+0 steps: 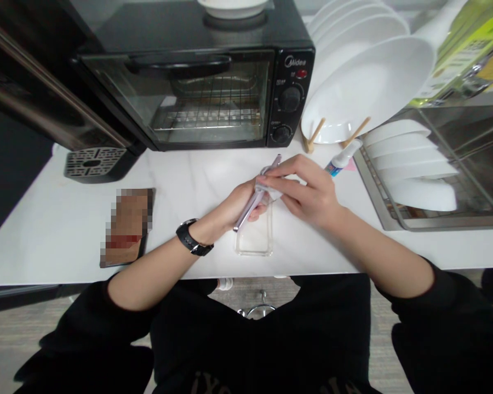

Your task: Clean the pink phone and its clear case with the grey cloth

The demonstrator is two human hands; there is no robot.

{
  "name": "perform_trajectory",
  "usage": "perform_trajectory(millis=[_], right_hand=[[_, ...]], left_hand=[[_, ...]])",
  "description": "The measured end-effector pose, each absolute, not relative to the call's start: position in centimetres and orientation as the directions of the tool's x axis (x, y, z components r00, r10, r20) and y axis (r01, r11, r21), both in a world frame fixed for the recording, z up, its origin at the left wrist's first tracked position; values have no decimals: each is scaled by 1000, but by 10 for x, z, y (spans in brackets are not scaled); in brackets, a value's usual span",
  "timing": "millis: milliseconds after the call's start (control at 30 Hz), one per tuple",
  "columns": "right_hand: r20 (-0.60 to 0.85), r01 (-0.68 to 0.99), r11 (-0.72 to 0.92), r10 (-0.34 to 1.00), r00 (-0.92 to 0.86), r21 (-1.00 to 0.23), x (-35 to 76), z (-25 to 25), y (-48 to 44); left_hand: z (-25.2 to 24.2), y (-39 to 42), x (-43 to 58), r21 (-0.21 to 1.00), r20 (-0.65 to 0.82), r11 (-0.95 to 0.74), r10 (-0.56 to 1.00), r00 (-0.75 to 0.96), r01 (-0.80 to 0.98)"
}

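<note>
My left hand (243, 203) grips a slim, pale purple phone (250, 210), turned on its edge above the counter. Pinched in my right hand (310, 189) is a whitish cloth or wipe (270, 190), pressed against the phone's side. Below the phone, a clear phone case (254, 241) lies flat on the white counter, partly covered by my hands. A small white spray bottle (343, 157) with a blue label lies to the right, past my right hand.
A black toaster oven (181, 98) stands at the back, with white plates (370, 82) in a rack beside it. Bowls (414, 164) sit in the sink basket at right. A dark-edged tablet or phone (127, 227), its screen pixelated, lies left, near a drip tray (94, 161).
</note>
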State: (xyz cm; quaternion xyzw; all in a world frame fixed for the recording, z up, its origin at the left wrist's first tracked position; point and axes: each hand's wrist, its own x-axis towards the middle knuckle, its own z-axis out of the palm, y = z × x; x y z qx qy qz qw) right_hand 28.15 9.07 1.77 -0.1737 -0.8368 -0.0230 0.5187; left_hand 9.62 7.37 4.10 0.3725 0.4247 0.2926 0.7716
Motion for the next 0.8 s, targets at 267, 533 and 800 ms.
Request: perform_trajectory(millis=[267,533,800], right_hand=[[878,415,890,342,-334,-189,298,19,106],[874,212,971,197,-444,-111,257,20,62],[814,125,973,232,-533,-195,248,19,43]], left_hand=[[43,76,98,808,-465,578,744,479,-114],[49,70,100,887,-380,443,861,337,-132],[59,65,102,909,-400,417,867,298,6]])
